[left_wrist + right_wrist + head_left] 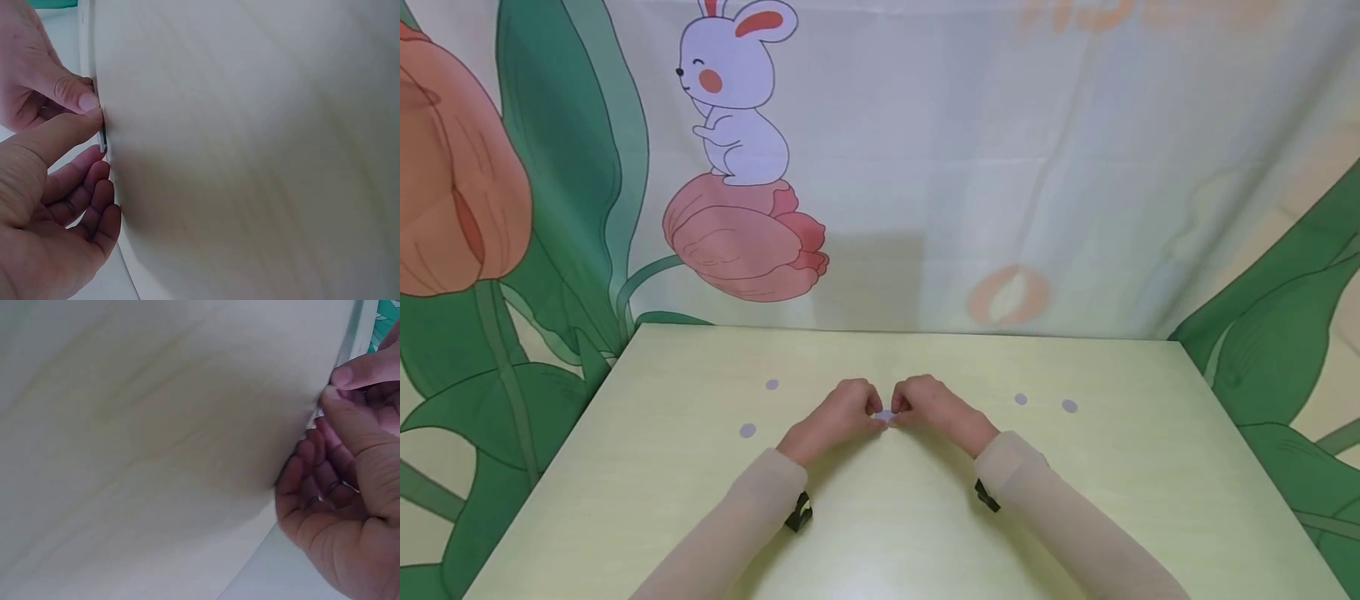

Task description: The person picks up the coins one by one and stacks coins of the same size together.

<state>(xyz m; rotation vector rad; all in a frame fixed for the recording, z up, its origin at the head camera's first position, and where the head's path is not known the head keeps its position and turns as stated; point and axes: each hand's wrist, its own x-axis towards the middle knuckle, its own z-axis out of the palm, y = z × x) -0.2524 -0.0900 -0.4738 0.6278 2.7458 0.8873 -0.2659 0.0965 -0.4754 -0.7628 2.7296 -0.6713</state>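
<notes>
A small, flat greyish-lilac disc (884,415) is at the middle of the table, between the fingertips of both hands. My left hand (842,415) pinches its left side with thumb and forefinger, the other fingers curled. On the opposite side, my right hand (942,410) holds it the same way, its thumb close to the left thumb. From the left wrist, the disc (103,139) appears only as a thin edge under the left thumb. The right wrist view shows the right hand (350,469) low against the tabletop, with its fingers hiding most of the disc.
Two similar discs lie left of the hands, one farther back (772,384) and one nearer (748,430). To the right lie a smaller disc (1021,399) and a larger disc (1070,406). Behind the pale table (880,533) hangs a printed curtain (880,167).
</notes>
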